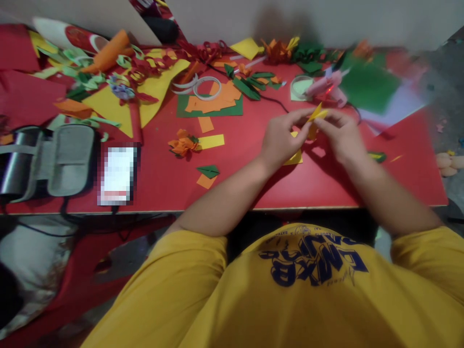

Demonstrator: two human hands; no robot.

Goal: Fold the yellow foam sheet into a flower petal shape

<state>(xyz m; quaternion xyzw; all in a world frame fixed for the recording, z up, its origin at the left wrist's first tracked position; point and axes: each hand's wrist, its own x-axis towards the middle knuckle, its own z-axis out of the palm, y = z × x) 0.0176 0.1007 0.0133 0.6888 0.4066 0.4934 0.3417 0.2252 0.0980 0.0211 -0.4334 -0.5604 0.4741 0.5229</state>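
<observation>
Where the yellow shirt (290, 290) fills the near edge, its dark blue print shows upside down and blurred, so no word can be read for certain; above the red table (163, 193), the left hand (281, 140) and right hand (340, 135) meet, fingertips pinched shut on a small yellow paper piece (317, 114) held between them, equally near both, its long axis slanting up to the right; beyond lie orange scraps on green paper (213, 104)

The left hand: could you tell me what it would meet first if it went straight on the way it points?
Probably the right hand: the left hand points right and slightly away, both pinching the yellow paper. Depth is unclear.
</observation>
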